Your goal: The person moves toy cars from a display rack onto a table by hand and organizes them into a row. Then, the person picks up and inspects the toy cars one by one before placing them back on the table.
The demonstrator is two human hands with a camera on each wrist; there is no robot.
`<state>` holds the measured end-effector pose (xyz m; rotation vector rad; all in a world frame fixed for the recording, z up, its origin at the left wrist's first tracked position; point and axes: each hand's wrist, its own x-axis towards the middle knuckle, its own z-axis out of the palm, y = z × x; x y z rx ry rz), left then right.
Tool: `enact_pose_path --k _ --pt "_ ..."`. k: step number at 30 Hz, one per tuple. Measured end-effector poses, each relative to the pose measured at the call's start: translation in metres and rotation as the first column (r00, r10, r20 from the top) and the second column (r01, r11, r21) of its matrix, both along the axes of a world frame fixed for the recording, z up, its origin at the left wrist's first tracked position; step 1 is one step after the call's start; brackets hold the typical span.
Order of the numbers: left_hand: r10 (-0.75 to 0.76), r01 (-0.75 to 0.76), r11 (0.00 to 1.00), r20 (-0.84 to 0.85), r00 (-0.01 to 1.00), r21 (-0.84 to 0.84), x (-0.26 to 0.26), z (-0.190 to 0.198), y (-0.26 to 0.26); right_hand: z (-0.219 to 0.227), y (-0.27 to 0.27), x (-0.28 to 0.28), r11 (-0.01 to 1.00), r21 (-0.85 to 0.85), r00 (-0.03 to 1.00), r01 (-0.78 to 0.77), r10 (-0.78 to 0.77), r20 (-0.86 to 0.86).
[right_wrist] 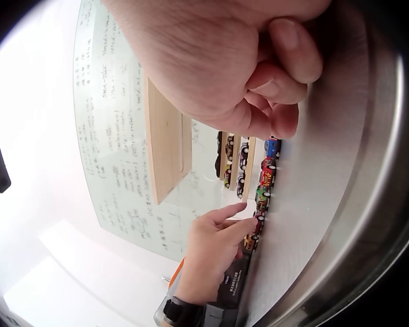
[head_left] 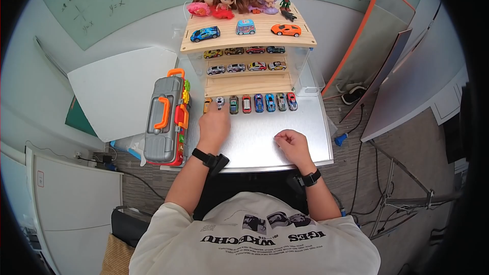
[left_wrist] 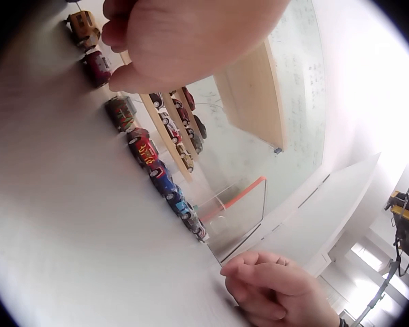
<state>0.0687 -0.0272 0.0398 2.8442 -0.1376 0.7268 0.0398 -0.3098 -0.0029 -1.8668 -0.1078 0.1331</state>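
Note:
My left hand [head_left: 214, 126] reaches to the left end of a row of toy cars and pinches the near end of a small white-and-dark toy car [head_left: 220, 102]. In the left wrist view this car [left_wrist: 96, 67] looks dark red, with the thumb close against it. A yellow toy car [head_left: 208, 104] stands to its left, partly hidden by the hand. To its right is a green toy car [head_left: 234, 104], then a red one [head_left: 246, 104]. My right hand [head_left: 294, 145] stays over the metal tabletop, fingers loosely curled and holding nothing.
Behind the row stands a wooden display shelf [head_left: 244, 85] with more toy cars on its steps and dolls [head_left: 225, 1] on top. A grey toolbox-like case [head_left: 165, 117] with orange handles is at the left. An orange-edged mirror [head_left: 368, 35] leans at the right.

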Motion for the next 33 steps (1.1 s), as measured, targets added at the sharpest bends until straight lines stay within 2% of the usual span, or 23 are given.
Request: enact_pose_path --k 1,3,6,28,33 --pt "0.0 0.0 1.0 0.0 1.0 0.0 0.001 0.0 -0.002 0.001 0.0 0.0 1.0 0.0 1.0 0.0 0.0 0.0" --pt "-0.109 0.11 0.994 -0.081 0.991 0.003 0.002 -0.001 -0.006 0.003 0.001 -0.001 1.0 -0.01 1.0 -0.001 0.001 0.0" --pt "-0.094 0.101 0.994 -0.16 0.983 0.033 0.006 -0.007 -0.013 0.003 0.0 -0.001 1.0 -0.001 1.0 0.001 -0.001 -0.004" --pt "-0.107 0.118 0.991 -0.181 0.978 0.055 0.013 -0.007 -0.016 0.006 0.001 -0.001 1.0 -0.003 1.0 -0.006 0.006 -0.003" --pt "-0.046 0.065 0.995 -0.224 0.974 0.077 0.013 -0.002 -0.018 0.006 0.0 -0.002 1.0 -0.014 1.0 -0.008 0.008 0.001"
